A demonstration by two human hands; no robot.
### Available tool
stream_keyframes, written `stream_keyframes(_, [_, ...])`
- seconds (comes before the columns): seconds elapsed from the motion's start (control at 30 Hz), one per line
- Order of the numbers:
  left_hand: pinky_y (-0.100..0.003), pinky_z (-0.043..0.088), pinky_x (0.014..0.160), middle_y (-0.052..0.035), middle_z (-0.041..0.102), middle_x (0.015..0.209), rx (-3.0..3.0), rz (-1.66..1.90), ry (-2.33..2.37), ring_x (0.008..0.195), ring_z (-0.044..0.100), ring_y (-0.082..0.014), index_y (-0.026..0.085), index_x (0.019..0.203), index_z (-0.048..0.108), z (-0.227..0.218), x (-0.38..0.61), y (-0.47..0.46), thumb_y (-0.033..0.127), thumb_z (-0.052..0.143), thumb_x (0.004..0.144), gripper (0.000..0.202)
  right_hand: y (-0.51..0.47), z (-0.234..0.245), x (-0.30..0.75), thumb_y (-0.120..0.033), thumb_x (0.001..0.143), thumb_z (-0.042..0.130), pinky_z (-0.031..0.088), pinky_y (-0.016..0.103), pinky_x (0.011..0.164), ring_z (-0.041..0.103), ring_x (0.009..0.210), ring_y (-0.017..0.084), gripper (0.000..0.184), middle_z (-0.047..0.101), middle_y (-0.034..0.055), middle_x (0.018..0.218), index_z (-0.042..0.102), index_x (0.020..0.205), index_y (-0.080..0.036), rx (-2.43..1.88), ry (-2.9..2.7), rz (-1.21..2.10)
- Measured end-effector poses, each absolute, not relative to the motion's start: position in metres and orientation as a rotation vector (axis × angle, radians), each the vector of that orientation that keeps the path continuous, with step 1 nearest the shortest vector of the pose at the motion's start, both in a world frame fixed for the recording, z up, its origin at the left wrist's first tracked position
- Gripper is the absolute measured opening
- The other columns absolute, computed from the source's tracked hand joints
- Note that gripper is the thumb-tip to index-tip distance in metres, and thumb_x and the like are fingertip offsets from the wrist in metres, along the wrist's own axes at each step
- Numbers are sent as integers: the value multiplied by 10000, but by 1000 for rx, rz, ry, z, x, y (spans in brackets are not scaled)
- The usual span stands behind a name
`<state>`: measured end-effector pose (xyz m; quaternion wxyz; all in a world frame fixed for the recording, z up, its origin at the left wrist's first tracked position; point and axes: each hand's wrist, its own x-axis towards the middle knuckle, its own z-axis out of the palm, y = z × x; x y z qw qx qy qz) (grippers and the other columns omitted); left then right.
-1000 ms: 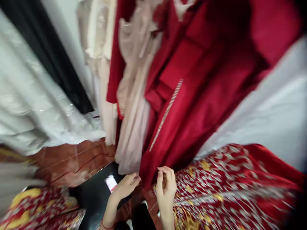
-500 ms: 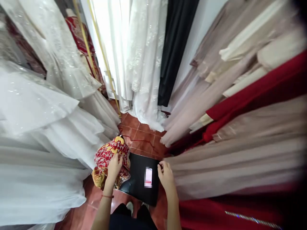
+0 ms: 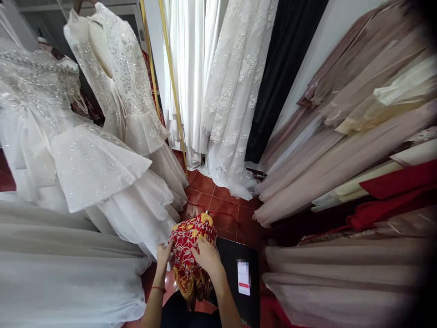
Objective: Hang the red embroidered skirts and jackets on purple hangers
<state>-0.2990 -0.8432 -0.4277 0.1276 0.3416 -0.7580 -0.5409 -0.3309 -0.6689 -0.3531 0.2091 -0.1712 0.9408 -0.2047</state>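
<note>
A bunched red garment (image 3: 186, 237) with white swirls and gold trim lies on the left part of a black flat-topped surface. My left hand (image 3: 164, 256) grips the garment's left edge, fingers closed on the cloth. Across its upper right side, my right hand (image 3: 207, 257) has its thumb and fingers curled on the fabric; what lies under the fingertips is partly hidden. A phone (image 3: 243, 278) with a lit, partly blurred screen rests on the black surface (image 3: 227, 255), right of my right hand.
White beaded gowns (image 3: 102, 159) hang close on my left. White lace dresses (image 3: 225, 114) and a black garment (image 3: 273, 77) hang ahead, beside yellow poles (image 3: 172, 86). Pale pink gowns (image 3: 327, 273) and red cloth (image 3: 399, 182) crowd the right. Red floor tiles (image 3: 223, 207) show between them.
My right hand has moved left from the black surface's right edge onto the red garment. My left hand has shifted from the garment's top to its left edge. The view has turned left.
</note>
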Motion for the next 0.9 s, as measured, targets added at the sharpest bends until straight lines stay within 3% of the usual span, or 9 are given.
stream_keyframes(0.1, [-363, 537, 643, 25, 579, 566, 920, -1545, -2145, 589, 633, -223, 156, 1094, 564, -410, -320, -851, 481, 631, 815, 433, -711, -352, -325, -385, 856, 646, 411, 462, 1051, 502, 1331, 390, 651, 525, 269, 1425, 501, 1398, -57, -371, 2663, -590])
stream_keyframes(0.17, [-328, 531, 685, 32, 605, 645, 774, -1555, -2139, 623, 634, -189, 162, 1196, 498, -389, -329, -843, 472, 594, 855, 471, -729, -352, -324, -301, 799, 690, 395, 519, 1050, 487, 1328, 426, 729, 488, 315, 1436, 450, 1428, -22, -237, 2783, -638])
stream_keyframes(0.33, [-301, 521, 758, 36, 615, 691, 168, -1639, -2113, 657, 633, -147, 173, 1196, 487, -318, -324, -792, 372, 579, 924, 349, -719, -343, -325, -238, 946, 422, 475, 385, 898, 655, 981, 260, 252, 712, 153, 1040, 648, 1023, -157, 26, 3188, -1277])
stream_keyframes(0.47, [-349, 515, 942, -47, 722, 935, -434, -1675, -2103, 918, 708, -173, 194, 1188, 498, -288, -306, -766, 265, 587, 935, 277, -656, -319, -310, -413, 934, 489, 465, 270, 669, 596, 675, 171, 288, 688, 42, 764, 630, 833, -183, 376, 3213, -1819])
stream_keyframes(0.53, [-351, 525, 933, -29, 715, 893, -608, -1579, -1982, 867, 713, -166, 211, 1174, 502, -287, -301, -762, 202, 568, 935, 248, -617, -304, -295, -447, 889, 551, 449, 255, 628, 557, 628, 151, 305, 664, 20, 711, 649, 820, -167, 716, 3189, -2040])
stream_keyframes(0.6, [-353, 544, 882, -18, 687, 870, -612, -1523, -1844, 801, 701, -166, 228, 1230, 474, -290, -301, -761, 191, 609, 908, 352, -582, -292, -276, -451, 829, 617, 444, 260, 616, 526, 611, 144, 303, 632, 8, 669, 653, 778, -155, 1144, 3143, -2237])
stream_keyframes(0.67, [-403, 537, 922, -74, 669, 1030, -560, -1543, -1819, 943, 689, -213, 234, 1339, 417, -292, -304, -757, 283, 743, 822, 614, -555, -283, -251, -426, 778, 659, 444, 265, 607, 507, 598, 137, 271, 605, -2, 652, 644, 754, -156, 1520, 3079, -2384])
stream_keyframes(0.8, [-583, 346, 1140, -228, 446, 1471, -835, -1607, -2128, 1393, 421, -395, 190, 1512, 300, -302, -307, -731, 532, 918, 516, 1222, -537, -272, -192, -300, 706, 634, 385, 245, 518, 435, 511, 113, 145, 516, -38, 559, 576, 636, -186, 1529, 3292, -2200])
stream_keyframes(0.9, [-552, 373, 1140, -196, 560, 1405, -1406, -1735, -2266, 1352, 493, -361, 201, 1456, 453, -319, -295, -701, 502, 857, 627, 970, -540, -261, -152, -206, 681, 573, 361, 244, 504, 411, 483, 108, 165, 467, -47, 511, 499, 534, -203, 1270, 3601, -1701])
